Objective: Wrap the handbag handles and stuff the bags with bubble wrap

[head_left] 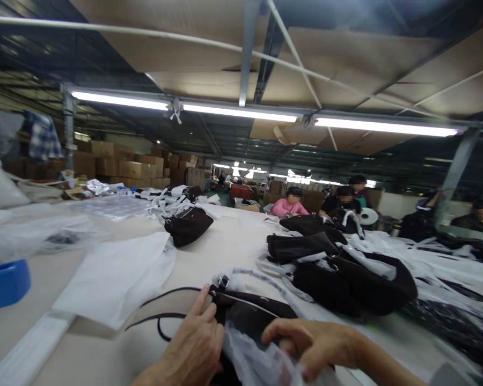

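In the head view a dark brown handbag (247,317) lies in front of me at the table's near edge. My left hand (197,340) grips its left side, the index finger stretched along the edge near the metal ring (224,281). Thin dark straps (169,291) trail off to the left of that hand. Over the bag's near part lies crumpled translucent white plastic (257,358). My right hand (306,343) is on this plastic, fingers curled into it; its fingertips are partly hidden. A white-wrapped handle (261,276) arches behind the bag.
More dark handbags (346,276) are piled at the right, beside white strips (434,257). Another handbag (189,225) stands farther back. White sheets (121,273) and a blue object (6,284) lie left. Co-workers, one in a pink top (284,206), sit beyond the table (229,236).
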Available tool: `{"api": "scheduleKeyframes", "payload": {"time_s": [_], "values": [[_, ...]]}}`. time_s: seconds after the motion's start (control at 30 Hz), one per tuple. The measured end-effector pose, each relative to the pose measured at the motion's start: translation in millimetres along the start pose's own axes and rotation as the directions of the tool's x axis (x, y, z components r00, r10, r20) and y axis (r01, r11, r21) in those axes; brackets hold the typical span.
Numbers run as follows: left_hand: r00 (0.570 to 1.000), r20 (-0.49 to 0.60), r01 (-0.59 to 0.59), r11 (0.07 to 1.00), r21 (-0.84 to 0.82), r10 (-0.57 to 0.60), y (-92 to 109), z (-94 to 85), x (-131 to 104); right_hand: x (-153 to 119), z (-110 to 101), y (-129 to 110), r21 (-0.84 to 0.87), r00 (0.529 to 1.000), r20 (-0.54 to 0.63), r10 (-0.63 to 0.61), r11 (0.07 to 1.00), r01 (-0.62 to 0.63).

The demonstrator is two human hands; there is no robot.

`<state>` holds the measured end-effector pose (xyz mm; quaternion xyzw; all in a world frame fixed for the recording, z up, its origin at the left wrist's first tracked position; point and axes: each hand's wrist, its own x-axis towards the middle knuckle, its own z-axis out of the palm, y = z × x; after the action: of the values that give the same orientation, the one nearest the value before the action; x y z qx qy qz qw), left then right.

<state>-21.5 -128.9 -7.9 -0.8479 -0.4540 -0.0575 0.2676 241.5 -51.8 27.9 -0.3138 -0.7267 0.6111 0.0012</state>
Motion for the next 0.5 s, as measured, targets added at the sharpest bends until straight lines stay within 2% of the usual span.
{"api": "scheduleKeyframes", "payload": {"time_s": [0.03,0.1,0.17,0.2,0.27,0.33,0.5], "values": [[1.000,0.008,-0.005,1.000,0.004,0.005,1,0.2,1,2,0,-8,-0.012,0.999,-0.045,0.031,0.999,-0.031],[1.000,-0.013,-0.007,1.000,0.004,0.007,1,2.7,1,10,8,-27,-0.178,0.966,-0.241,0.095,0.974,-0.140],[0.998,-0.060,-0.003,1.000,-0.003,0.003,1,6.7,0,25,21,-47,-0.411,0.903,-0.410,0.130,0.857,-0.310],[0.997,-0.081,0.000,1.000,-0.003,0.000,1,8.6,-1,32,28,-56,-0.509,0.881,-0.451,0.143,0.769,-0.386],[0.993,-0.116,-0.004,1.000,0.002,0.004,1,11.5,-4,47,38,-69,-0.652,0.877,-0.459,0.140,0.617,-0.440],[0.989,-0.145,-0.008,1.000,0.000,0.008,1,13.5,-8,58,41,-73,-0.717,0.894,-0.435,0.104,0.561,-0.414],[0.975,-0.224,-0.019,0.999,-0.046,0.009,3,20.2,-11,76,30,-59,-0.722,0.931,-0.363,0.019,0.626,-0.294]]}}
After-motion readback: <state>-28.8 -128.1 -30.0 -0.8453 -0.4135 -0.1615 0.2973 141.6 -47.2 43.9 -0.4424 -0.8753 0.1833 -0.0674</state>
